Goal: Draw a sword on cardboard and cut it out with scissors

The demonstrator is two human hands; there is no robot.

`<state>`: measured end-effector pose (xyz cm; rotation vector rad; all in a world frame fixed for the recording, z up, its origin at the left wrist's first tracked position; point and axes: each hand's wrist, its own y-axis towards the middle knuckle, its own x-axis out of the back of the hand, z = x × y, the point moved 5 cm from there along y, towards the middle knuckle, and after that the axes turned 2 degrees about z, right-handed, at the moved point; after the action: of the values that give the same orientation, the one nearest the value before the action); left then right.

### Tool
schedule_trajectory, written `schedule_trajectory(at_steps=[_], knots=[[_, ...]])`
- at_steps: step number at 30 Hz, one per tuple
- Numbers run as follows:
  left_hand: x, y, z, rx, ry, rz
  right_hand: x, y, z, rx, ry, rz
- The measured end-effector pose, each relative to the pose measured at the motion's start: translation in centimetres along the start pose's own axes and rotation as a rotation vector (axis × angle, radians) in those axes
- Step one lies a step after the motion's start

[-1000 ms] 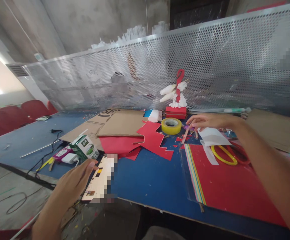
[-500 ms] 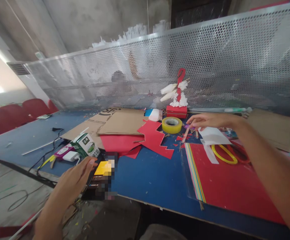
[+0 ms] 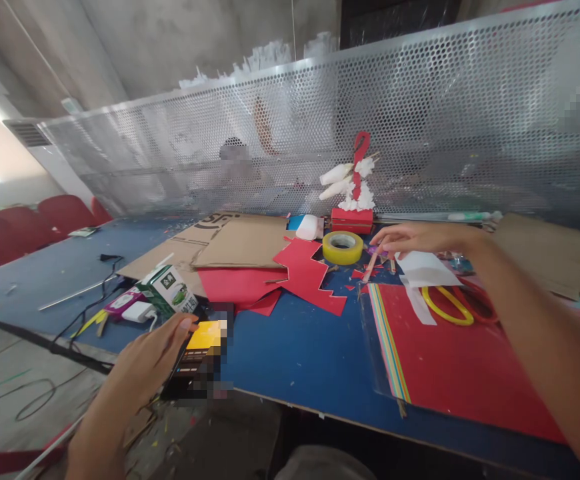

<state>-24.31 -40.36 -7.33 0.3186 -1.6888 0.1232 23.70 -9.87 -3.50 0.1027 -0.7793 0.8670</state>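
My left hand (image 3: 145, 363) grips a phone (image 3: 201, 360) at the near edge of the blue table (image 3: 300, 360), thumb resting on its lit screen. My right hand (image 3: 410, 239) reaches far across the table, fingers pinched on a thin pale stick (image 3: 370, 267) beside a roll of yellow tape (image 3: 343, 247). A white paper piece (image 3: 423, 270) lies just under that hand. Red cut paper (image 3: 305, 277) lies between my two hands.
A stack of coloured paper with a red top sheet (image 3: 450, 360) lies at right, with yellow-handled scissors (image 3: 447, 307) on it. Cardboard sheets (image 3: 240, 243), a green-white carton (image 3: 173, 290), a charger with cables (image 3: 137, 311) and a red-and-white paper model (image 3: 353, 193) stand before a perforated metal screen (image 3: 420, 120).
The phone's screen changed from a pale page to a yellow and dark one. Both hands stay almost where they were; the view shifted slightly.
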Motion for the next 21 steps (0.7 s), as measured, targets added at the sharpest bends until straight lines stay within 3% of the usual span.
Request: schedule_trajectory(at_steps=[2, 11, 21], knots=[[-0.1, 0.0, 0.0, 0.017, -0.051, 0.035, 0.0, 0.0, 0.0, -0.007, -0.003, 0.011], [-0.2, 0.1, 0.8, 0.088, -0.069, -0.007, -0.2, -0.7, 1.1, -0.021, -0.009, -0.033], [0.2, 0.2, -0.3, 0.050, 0.001, -0.029, 0.1, -0.5, 0.2, 0.000, -0.004, -0.007]])
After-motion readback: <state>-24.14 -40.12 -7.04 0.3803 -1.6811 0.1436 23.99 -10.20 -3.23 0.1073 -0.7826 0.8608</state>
